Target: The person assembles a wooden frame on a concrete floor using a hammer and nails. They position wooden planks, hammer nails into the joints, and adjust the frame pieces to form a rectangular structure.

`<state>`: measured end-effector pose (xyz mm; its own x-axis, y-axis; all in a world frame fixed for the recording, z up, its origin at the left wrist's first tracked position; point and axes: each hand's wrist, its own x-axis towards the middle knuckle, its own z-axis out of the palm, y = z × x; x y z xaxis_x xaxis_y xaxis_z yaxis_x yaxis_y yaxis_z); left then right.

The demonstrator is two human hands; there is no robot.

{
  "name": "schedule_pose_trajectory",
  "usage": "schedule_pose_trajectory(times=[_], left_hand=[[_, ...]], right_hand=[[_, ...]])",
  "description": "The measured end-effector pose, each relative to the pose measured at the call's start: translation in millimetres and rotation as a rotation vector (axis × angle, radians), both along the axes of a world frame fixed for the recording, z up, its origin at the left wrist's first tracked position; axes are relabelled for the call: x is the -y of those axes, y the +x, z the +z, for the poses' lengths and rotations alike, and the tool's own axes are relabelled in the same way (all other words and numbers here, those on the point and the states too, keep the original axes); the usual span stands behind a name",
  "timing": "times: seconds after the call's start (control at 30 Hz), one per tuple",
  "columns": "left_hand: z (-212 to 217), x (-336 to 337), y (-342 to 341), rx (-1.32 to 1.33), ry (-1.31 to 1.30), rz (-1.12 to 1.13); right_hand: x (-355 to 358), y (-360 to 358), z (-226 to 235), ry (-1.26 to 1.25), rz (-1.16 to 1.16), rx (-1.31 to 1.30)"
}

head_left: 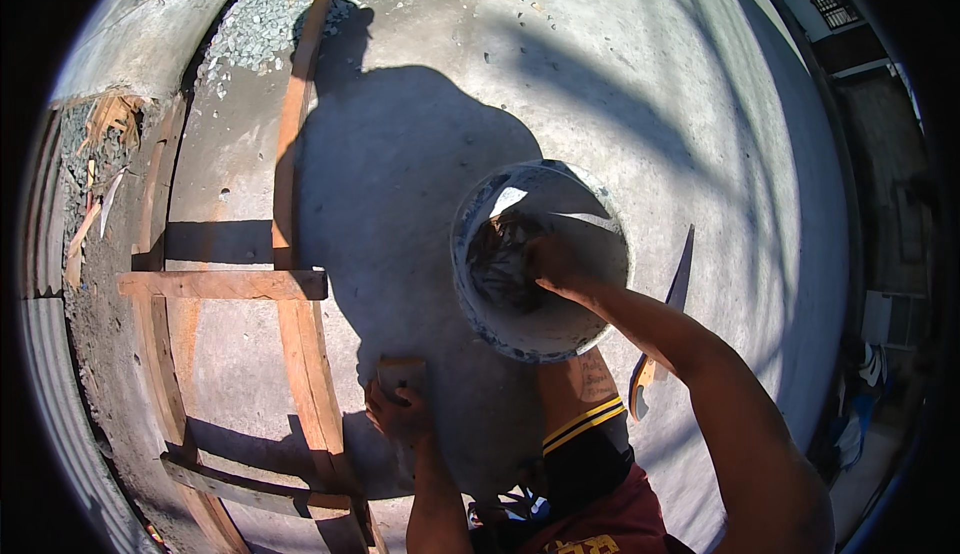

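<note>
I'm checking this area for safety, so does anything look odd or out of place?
Yes, the handsaw lies loose on the concrete with its blade bare, near the bucket the right hand is in. The wood at the upper left also appears damaged, with splintered, frayed ends.

Mottled grey bucket (540, 334), orange-brown timber (310, 374)

I count two hands of mine, one left hand (398, 412) and one right hand (550, 262). There's one bucket (545, 339), one block (403, 367), one saw (680, 279), one wooden frame (312, 384) showing two crosspieces (222, 285), and one barred window (833, 4). The bits (498, 259) inside my bucket are too jumbled for me to number.
</note>
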<state>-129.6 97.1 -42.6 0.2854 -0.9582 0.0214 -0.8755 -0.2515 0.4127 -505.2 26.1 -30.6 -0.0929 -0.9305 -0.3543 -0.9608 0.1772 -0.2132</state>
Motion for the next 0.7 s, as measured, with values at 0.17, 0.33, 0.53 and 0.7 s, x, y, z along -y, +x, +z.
schedule_pose_trajectory(times=[0.17,0.33,0.53,0.7], left_hand=[[-3,1,0,0.001,-0.054,-0.013],[-1,1,-1,-0.001,-0.04,0.001],[2,1,-2,0.003,-0.004,-0.001],[3,1,-3,0.013,0.019,0.019]], right_hand=[[6,1,6,-0.13,-0.193,0.241],[16,-28,9,-0.105,-0.252,0.255],[37,-3,1,-0.269,-0.24,0.167],[28,20,14,-0.315,-0.075,0.265]])
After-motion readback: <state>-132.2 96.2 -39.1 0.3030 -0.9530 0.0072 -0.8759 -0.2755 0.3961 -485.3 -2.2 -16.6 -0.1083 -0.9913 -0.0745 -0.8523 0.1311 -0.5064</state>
